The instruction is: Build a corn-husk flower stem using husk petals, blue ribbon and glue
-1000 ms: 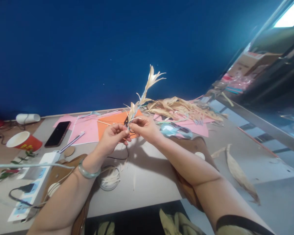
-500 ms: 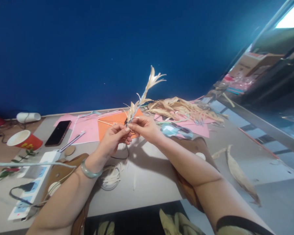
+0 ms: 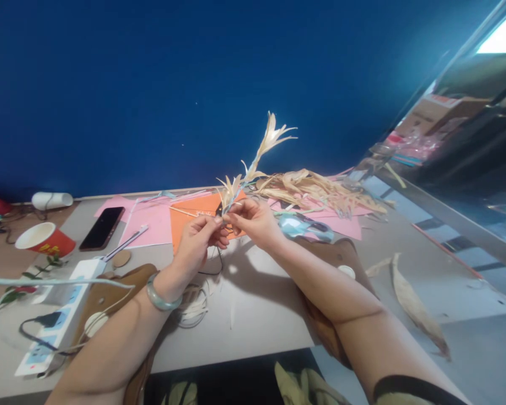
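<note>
A stem of dried husk leaves [image 3: 257, 157] stands up over the table, its lower part wrapped in pale blue tape. My left hand [image 3: 200, 239] and my right hand [image 3: 253, 220] pinch its base together, fingertips touching. A green bangle [image 3: 162, 295] sits on my left wrist. A thin dark wire [image 3: 213, 264] hangs below the hands.
A heap of dried husks [image 3: 316, 191] lies behind on pink paper [image 3: 152, 222] and orange paper [image 3: 194, 216]. A phone [image 3: 101, 228], a red paper cup [image 3: 44, 239], a white power strip [image 3: 61, 312], blue-handled scissors [image 3: 303, 225] and a loose husk [image 3: 417, 306] surround the hands.
The stem has tilted slightly to the right and both hands have shifted a little to the right with it, still pinching its base.
</note>
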Motion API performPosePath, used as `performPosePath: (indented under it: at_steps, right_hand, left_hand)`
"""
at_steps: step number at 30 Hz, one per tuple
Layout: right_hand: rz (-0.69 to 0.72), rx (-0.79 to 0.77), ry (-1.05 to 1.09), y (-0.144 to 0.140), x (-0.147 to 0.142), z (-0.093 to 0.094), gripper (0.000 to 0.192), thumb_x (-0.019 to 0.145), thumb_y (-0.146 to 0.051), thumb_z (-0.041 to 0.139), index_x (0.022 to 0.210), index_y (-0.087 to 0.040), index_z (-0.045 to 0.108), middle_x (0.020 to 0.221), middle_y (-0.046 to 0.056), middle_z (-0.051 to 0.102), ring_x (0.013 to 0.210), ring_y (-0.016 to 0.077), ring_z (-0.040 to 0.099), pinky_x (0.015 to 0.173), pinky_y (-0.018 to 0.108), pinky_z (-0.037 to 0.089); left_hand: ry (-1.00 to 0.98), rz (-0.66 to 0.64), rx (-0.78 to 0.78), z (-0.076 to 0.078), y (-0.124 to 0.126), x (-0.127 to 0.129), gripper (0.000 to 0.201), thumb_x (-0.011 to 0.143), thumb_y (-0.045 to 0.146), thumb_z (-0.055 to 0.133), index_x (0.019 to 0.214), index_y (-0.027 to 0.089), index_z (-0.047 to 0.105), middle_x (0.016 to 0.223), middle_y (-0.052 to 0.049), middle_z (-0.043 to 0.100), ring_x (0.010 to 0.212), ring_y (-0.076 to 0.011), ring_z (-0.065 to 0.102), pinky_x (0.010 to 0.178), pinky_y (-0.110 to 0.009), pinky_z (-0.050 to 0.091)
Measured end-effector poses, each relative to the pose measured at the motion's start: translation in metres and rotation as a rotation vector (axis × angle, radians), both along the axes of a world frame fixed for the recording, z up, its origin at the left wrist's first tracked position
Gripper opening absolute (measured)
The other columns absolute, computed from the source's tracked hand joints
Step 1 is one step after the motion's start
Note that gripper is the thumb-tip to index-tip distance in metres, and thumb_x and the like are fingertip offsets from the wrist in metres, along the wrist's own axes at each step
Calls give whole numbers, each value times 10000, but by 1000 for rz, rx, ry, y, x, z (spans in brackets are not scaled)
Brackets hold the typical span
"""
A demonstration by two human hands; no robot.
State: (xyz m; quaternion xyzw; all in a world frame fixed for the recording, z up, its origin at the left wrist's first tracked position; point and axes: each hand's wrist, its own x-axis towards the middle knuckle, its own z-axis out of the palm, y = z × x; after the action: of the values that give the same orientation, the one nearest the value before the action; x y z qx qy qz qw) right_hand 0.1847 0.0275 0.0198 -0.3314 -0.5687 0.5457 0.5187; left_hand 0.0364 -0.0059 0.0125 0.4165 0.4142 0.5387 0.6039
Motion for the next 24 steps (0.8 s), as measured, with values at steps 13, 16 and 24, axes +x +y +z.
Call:
performPosePath:
  at_steps: [13,16,24]
  right_hand:
    - [-15,11,12,0,1,5,378,618,-391,871,703,-160,583,633,-15,645,460,73,554,441,202,468]
    - [13,-9,21,2,1,4,380,618,-401,873,704,-155,597,592,-22,626,447,72,538,422,198,440]
    - [100,26,15,5,8,7,372,646,-424,861,699,-155,611,543,-43,573,430,58,479,406,195,373]
  left_hand:
    - [-6,6,118,-5,1,3,421,711,522,784,658,152,590,548,23,608,398,-53,495,376,-170,385]
    - [-7,-5,123,-5,1,2,422,741,526,764,666,150,590,521,40,570,369,-31,430,334,-150,296]
    - [14,-137,165,-2,2,-3,338,756,442,778,679,144,638,534,29,598,397,-53,496,405,-179,425]
